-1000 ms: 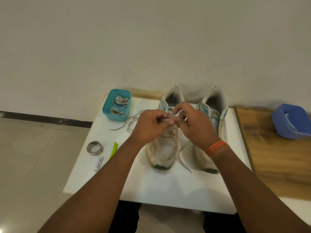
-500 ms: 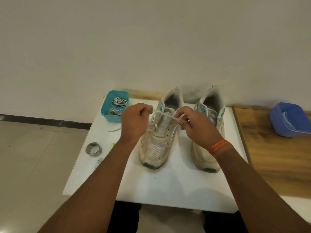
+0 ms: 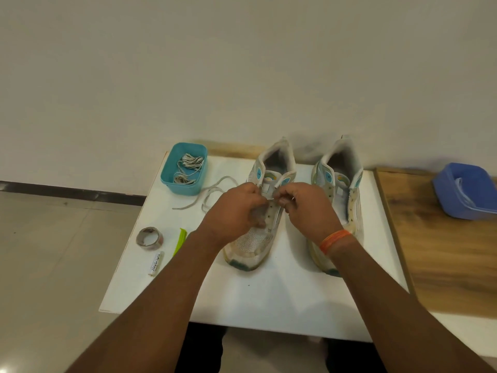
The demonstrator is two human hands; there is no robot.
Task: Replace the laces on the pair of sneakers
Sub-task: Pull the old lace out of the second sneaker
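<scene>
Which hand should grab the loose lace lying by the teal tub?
Left. The left hand is on the side of the loose white lace beside the teal plastic tub; the right hand would cross over.

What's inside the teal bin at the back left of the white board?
The teal bin holds two bundles of pale laces, one behind the other, joined by a loose strand. The bin floor under them is covered, so anything beneath cannot be seen.
</scene>
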